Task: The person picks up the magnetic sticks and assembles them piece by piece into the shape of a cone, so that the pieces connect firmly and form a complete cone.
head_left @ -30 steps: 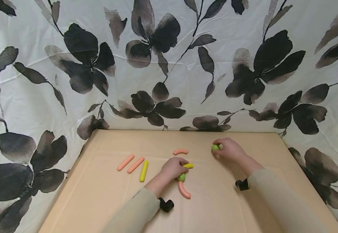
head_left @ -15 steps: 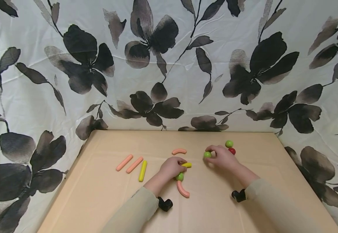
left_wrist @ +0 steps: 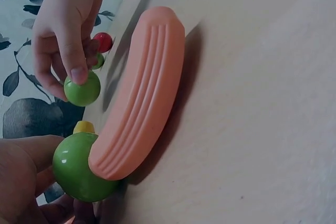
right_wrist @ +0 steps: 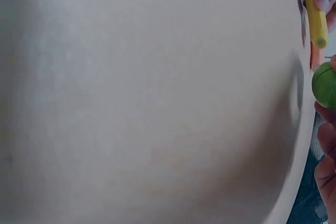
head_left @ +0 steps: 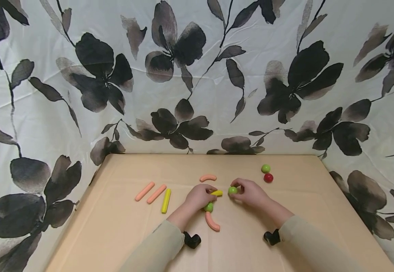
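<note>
My left hand [head_left: 198, 197] holds a yellow stick [head_left: 218, 193] near the middle of the board. Beside that hand, a green ball [head_left: 209, 207] touches the end of a curved pink piece [head_left: 212, 222] with grooves along it. In the left wrist view the same green ball [left_wrist: 79, 166] covers most of the stick. Between thumb and fingers my right hand [head_left: 251, 192] pinches another green ball [head_left: 232, 190], a short way right of the stick's free end. The right wrist view has this ball [right_wrist: 325, 86] at its edge, just apart from the yellow stick [right_wrist: 316, 19].
Two straight pink sticks [head_left: 144, 191] and a yellow stick [head_left: 166, 201] lie left of the hands. Behind the left hand is a short curved pink piece [head_left: 208, 177]. A green ball [head_left: 266, 168] and a red ball [head_left: 268, 178] sit at the back right of the tan board [head_left: 115, 234].
My right hand has carried its green ball leftward and nearer, toward the yellow stick. The green and red balls behind it have come into view. My left hand has stayed in place.
</note>
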`<action>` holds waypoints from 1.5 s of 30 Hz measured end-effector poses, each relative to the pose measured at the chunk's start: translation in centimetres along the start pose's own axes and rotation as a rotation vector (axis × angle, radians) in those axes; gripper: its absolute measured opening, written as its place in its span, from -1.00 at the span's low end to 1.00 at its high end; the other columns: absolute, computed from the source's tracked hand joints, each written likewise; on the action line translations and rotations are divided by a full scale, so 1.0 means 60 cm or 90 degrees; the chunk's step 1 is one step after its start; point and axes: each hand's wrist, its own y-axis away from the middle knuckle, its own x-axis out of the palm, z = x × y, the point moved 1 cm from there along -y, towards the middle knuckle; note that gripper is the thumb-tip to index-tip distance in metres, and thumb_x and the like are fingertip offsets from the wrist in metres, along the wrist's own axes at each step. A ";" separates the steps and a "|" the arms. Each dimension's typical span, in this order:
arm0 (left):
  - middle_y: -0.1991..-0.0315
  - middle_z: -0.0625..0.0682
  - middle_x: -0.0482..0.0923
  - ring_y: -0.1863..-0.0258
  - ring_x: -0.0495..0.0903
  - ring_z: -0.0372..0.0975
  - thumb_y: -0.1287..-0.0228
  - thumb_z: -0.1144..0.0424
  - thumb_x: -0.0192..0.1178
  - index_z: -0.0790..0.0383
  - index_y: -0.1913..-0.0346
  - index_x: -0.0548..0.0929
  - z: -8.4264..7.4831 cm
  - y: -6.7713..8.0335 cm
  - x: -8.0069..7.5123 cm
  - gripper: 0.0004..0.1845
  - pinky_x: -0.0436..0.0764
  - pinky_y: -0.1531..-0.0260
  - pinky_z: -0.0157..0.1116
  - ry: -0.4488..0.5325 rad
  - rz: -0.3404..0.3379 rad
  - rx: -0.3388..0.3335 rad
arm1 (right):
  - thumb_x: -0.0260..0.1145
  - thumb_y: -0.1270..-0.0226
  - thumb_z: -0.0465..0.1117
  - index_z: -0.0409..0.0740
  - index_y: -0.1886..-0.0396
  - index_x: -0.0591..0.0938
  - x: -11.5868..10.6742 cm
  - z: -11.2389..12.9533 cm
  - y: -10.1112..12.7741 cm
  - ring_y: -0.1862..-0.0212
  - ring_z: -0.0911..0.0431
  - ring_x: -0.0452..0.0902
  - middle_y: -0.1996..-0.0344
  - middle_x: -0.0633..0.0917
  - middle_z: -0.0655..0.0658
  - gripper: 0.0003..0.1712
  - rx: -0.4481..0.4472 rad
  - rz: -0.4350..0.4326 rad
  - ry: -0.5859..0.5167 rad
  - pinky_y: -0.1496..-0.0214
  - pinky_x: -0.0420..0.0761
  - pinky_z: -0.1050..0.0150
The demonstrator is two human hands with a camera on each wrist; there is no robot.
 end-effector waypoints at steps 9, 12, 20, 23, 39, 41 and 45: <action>0.31 -0.13 0.61 0.39 0.47 -0.28 -0.20 0.18 0.41 0.04 -0.01 0.76 0.001 0.001 0.000 -0.70 0.44 0.31 -0.30 -0.001 0.000 0.004 | 0.53 -0.15 -0.07 0.06 0.09 0.65 0.014 0.014 -0.003 0.40 0.13 0.39 0.51 0.52 0.02 -0.66 -0.007 0.008 -0.013 0.37 0.39 0.24; 0.32 -0.13 0.61 0.40 0.46 -0.28 -0.20 0.18 0.40 0.03 -0.01 0.76 0.003 0.001 0.000 -0.70 0.43 0.32 -0.30 -0.001 0.000 0.005 | 0.54 -0.15 -0.06 0.07 0.11 0.65 0.018 0.015 -0.004 0.41 0.13 0.38 0.50 0.52 0.03 -0.67 -0.012 0.005 -0.025 0.38 0.38 0.25; 0.34 -0.14 0.60 0.42 0.46 -0.28 -0.21 0.18 0.39 0.04 -0.01 0.76 0.003 0.000 0.001 -0.71 0.42 0.35 -0.32 0.001 -0.002 -0.002 | 0.52 -0.17 -0.01 0.17 0.16 0.65 0.027 0.013 -0.010 0.44 0.11 0.39 0.52 0.53 0.01 -0.73 0.011 0.020 -0.042 0.42 0.38 0.25; 0.34 -0.13 0.60 0.43 0.47 -0.27 -0.20 0.17 0.40 0.04 -0.01 0.75 0.005 -0.001 0.001 -0.70 0.42 0.36 -0.32 0.002 -0.002 -0.001 | 0.52 -0.17 -0.03 0.14 0.07 0.66 0.029 0.012 -0.012 0.36 0.11 0.41 0.34 0.61 0.05 -0.66 0.011 0.026 -0.027 0.33 0.42 0.22; -0.06 0.00 0.65 0.33 0.50 -0.25 -0.35 0.24 0.24 0.04 -0.12 0.71 0.003 0.000 -0.020 -0.70 0.45 0.24 -0.27 -0.045 0.072 0.062 | 0.52 -0.17 -0.03 0.08 0.02 0.71 0.036 0.034 0.008 0.23 0.12 0.50 0.22 0.68 0.09 -0.63 0.046 -0.030 0.016 0.10 0.53 0.10; -0.05 0.01 0.66 0.31 0.51 -0.24 -0.34 0.25 0.24 0.03 -0.14 0.70 0.005 0.002 -0.020 -0.68 0.47 0.23 -0.25 -0.044 0.074 0.065 | 0.51 -0.18 -0.02 0.08 -0.02 0.73 0.037 0.035 0.009 0.17 0.10 0.53 0.20 0.70 0.08 -0.61 0.050 -0.037 0.014 0.01 0.55 0.04; 0.04 0.01 0.68 0.25 0.54 -0.24 -0.32 0.24 0.27 0.03 -0.18 0.68 0.007 0.009 -0.020 -0.63 0.50 0.17 -0.21 -0.050 0.073 0.065 | 0.49 -0.20 0.00 0.07 -0.07 0.74 0.040 0.036 0.007 -0.01 0.02 0.59 0.09 0.73 0.03 -0.58 0.041 -0.041 0.019 -0.14 0.52 -0.04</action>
